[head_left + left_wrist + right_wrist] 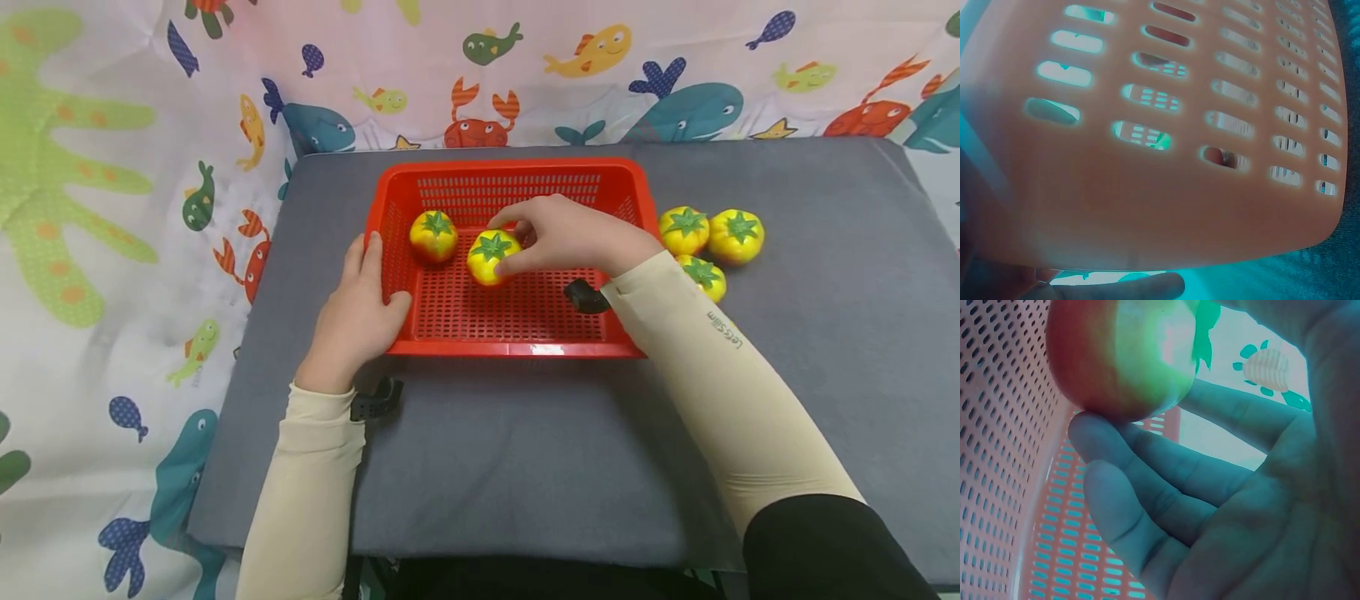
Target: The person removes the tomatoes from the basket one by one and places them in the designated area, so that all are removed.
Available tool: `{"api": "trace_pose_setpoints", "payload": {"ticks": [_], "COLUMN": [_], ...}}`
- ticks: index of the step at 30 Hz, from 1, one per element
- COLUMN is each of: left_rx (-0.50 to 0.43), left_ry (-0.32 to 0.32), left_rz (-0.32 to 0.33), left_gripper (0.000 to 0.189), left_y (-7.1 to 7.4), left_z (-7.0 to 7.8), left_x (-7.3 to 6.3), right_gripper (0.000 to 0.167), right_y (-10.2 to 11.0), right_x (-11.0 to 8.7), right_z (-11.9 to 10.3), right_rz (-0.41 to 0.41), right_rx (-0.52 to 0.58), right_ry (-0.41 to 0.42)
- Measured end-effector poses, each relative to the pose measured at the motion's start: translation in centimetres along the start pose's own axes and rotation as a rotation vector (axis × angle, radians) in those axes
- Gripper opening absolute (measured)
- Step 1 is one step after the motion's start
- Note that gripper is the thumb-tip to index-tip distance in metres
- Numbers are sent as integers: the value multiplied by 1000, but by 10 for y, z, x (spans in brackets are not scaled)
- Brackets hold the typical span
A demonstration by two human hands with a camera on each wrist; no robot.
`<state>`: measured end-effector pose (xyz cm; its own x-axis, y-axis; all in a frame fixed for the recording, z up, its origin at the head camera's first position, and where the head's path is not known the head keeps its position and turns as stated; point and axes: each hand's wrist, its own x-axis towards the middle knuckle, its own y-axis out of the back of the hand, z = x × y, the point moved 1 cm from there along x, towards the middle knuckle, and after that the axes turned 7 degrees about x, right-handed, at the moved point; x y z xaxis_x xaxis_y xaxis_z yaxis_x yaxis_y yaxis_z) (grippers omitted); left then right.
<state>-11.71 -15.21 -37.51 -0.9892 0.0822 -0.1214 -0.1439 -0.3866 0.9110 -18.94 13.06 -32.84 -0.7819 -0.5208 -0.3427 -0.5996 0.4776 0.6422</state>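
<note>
In the head view, we see the right hand [566, 232] pinching a yellow-and-red fruit [491, 250] between thumb and fingers, within the outline of the red basket [517, 350]; whether it touches the basket's floor we cannot tell. A second fruit [433, 237] rests in the basket, just left of it. The left hand [356, 315] lays straight fingers along the basket's left side, its thumb spread from them. Three more fruits [737, 237] sit together on the grey table [555, 467], near the basket's right end.

In the left wrist view, we find the slotted basket wall, one straight digit below it.

In the right wrist view, we see the pinched fruit beside the perforated wall, fingertips under it.
</note>
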Motion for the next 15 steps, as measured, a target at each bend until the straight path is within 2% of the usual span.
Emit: {"api": "trace_pose_setpoints", "payload": {"ticks": [15], "left_rx": [-5], "left_ry": [2], "left_rz": [0], "left_gripper": [89], "left_y": [-2], "left_z": [-1], "left_x": [0], "right_gripper": [72], "right_y": [17], "right_x": [-32], "right_z": [6], "right_rz": [49], "right_rx": [-4], "right_ry": [-14]}}
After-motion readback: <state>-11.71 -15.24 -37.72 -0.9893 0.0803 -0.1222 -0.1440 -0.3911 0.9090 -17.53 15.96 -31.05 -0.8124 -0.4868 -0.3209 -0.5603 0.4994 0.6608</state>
